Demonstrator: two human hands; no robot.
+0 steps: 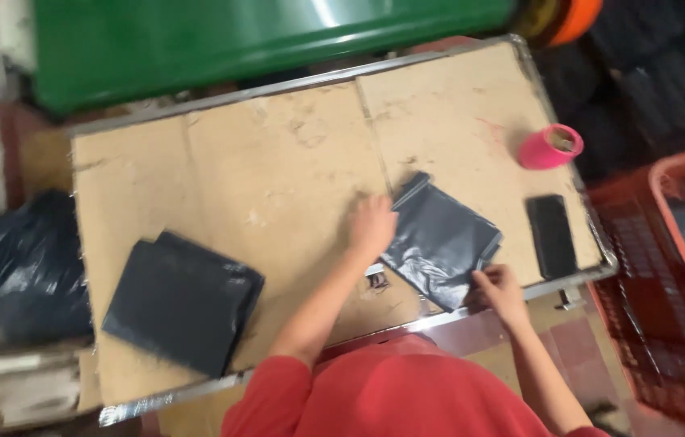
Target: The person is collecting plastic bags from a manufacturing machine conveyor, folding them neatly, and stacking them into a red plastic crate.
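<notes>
While the left hand (372, 225) lies flat on a grey plastic bag (439, 240) at centre right, right hand (498, 289) grip pinching its lower edge, cardboard-covered counter (277, 170), pink tape roll (550, 146) upper right.

Dark grey plastic bag (439, 239), crumpled, flat, tilted, at cardboard tabletop's near right edge.

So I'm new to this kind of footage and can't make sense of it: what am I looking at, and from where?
One camera sits on a person's head and looks down at their own bare hands. The left hand presses flat on a dark plastic bag, and the right hand pinches its near edge. The table is covered with cardboard. Also on it: a stack of dark bags, a pink tape roll and a black phone. A red crate stands to the right.
</notes>
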